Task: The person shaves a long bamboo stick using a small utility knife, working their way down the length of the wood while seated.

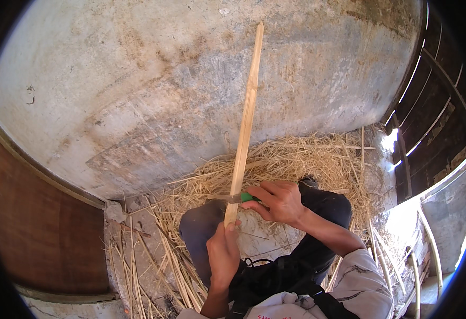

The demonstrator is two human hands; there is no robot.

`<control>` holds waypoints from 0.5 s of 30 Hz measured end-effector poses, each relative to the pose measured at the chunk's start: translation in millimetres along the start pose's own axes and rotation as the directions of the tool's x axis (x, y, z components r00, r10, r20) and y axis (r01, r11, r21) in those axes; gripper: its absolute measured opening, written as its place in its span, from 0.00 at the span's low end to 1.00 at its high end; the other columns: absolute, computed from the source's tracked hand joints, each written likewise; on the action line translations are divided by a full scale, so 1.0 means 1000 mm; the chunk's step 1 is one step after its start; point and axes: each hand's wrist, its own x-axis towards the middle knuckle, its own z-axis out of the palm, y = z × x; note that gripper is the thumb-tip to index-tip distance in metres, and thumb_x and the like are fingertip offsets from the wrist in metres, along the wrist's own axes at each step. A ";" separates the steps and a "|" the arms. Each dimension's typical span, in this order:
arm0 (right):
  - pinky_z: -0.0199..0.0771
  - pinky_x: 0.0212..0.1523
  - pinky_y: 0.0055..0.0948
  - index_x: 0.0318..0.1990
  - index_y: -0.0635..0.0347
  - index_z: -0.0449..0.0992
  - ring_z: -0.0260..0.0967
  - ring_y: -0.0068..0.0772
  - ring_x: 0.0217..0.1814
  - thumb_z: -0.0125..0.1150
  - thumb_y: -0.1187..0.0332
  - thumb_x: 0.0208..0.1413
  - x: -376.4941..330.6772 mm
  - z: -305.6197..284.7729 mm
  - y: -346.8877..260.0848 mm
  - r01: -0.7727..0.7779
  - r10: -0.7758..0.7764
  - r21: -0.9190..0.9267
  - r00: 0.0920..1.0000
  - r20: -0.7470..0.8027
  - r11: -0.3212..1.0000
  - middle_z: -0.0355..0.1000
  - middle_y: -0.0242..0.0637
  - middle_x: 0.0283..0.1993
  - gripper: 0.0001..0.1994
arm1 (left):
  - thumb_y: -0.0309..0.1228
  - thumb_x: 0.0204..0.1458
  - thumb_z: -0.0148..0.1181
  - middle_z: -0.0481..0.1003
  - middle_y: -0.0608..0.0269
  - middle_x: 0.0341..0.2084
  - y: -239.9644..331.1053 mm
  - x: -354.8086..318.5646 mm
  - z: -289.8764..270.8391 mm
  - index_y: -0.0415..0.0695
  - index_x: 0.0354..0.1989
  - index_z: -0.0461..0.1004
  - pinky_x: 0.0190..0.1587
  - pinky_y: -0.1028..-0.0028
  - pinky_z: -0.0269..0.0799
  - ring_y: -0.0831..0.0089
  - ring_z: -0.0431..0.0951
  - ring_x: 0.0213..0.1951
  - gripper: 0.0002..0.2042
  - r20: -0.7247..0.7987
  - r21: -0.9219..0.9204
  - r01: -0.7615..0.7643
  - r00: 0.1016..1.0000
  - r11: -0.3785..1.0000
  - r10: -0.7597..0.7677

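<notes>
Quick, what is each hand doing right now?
Left hand: closed around the bottom of the long pale bamboo stick.
Right hand: closed on the green-handled knife, blade against the stick.

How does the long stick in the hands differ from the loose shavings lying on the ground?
The stick stands nearly upright, gripped at its base by the left hand; the shavings lie flat, untouched. The stick is one broad, straight piece; the shavings are many thin, tangled strands. Both are pale straw-yellow.

I see a gray, stained concrete floor point(153, 90) filling the top of the frame. A big pile of dry yellow straw point(307, 154) lies on it at center right. Thin split sticks point(132, 260) lie at the lower left.
</notes>
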 end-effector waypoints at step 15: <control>0.77 0.26 0.36 0.43 0.54 0.86 0.80 0.41 0.26 0.71 0.54 0.64 0.019 -0.009 0.061 -0.260 0.246 -0.072 0.956 -0.157 0.963 0.83 0.37 0.35 0.13 | 0.31 0.74 0.50 0.72 0.61 0.19 -0.013 -0.037 -0.012 0.35 0.46 0.80 0.28 0.68 0.68 0.73 0.72 0.22 0.13 0.084 0.116 0.038 0.995 0.993 -0.048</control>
